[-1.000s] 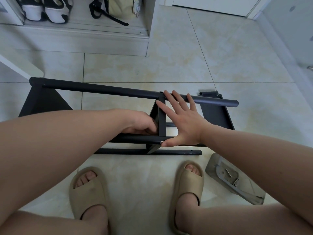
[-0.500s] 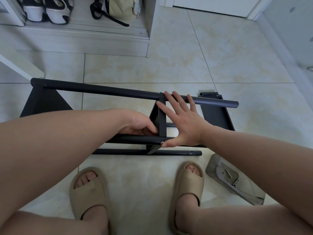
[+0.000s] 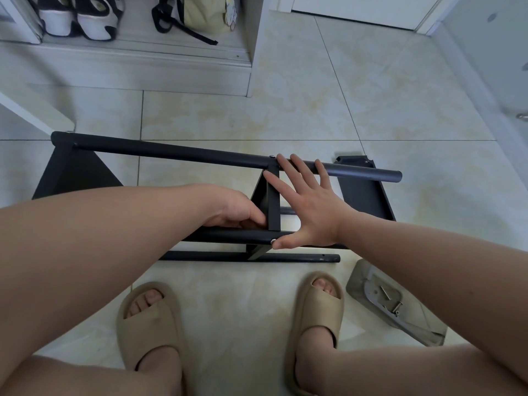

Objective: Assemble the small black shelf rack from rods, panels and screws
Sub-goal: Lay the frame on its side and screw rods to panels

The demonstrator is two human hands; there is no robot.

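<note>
The rack (image 3: 200, 154) is showing matt black on every rod and panel, its screw heads (image 3: 273, 240) glinting silver. The floor tiles (image 3: 285, 110) are running cream with faint yellowish marbling, and the slippers (image 3: 148, 330) are showing plain sandy beige. Farther off, shoes (image 3: 77, 21) are showing black and white beside a pale yellow bag (image 3: 205, 12) with black straps.

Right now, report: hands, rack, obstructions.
Right hand flat across middle panel and top rod. Left hand curled beside panel, grip unclear. Rack lying down, part-built. Nothing blocking.

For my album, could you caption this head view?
Right hand flat against the middle panel of the black rack, left hand curled beside it, on tiled floor.
</note>
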